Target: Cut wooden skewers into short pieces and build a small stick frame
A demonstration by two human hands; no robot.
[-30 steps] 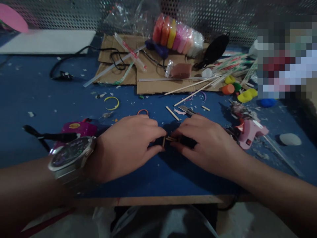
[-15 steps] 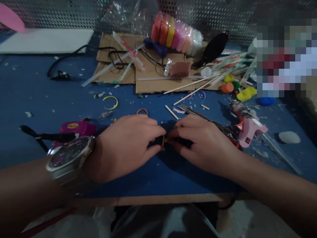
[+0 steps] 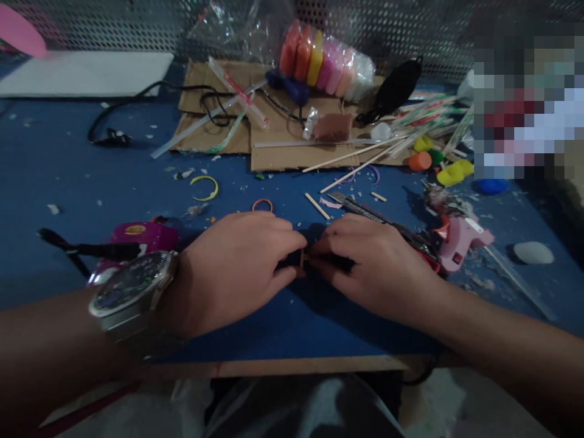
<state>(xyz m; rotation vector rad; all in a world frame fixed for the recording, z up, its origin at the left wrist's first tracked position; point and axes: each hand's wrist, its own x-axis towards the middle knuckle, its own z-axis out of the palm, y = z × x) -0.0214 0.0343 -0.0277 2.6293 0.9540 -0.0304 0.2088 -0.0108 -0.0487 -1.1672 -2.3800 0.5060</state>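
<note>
Near the front of the blue table, my left hand (image 3: 237, 267) pinches a short wooden stick piece (image 3: 302, 258) between thumb and fingers. My right hand (image 3: 369, 261) meets it from the right, fingers pressed together on a small light bit against the stick; the fingertips hide most of it. An orange ring (image 3: 262, 205) lies just beyond my left hand. Beyond my right hand are a cutter knife (image 3: 360, 208) and a short stick (image 3: 317, 207).
A pink glue gun (image 3: 460, 242) lies right of my right hand, and a purple device (image 3: 150, 236) sits by my left wrist. Cardboard (image 3: 283, 159) with straws, a cord and packed coloured clay (image 3: 314, 61) is at the back. Loose sticks and yellow clay (image 3: 455, 173) lie back right.
</note>
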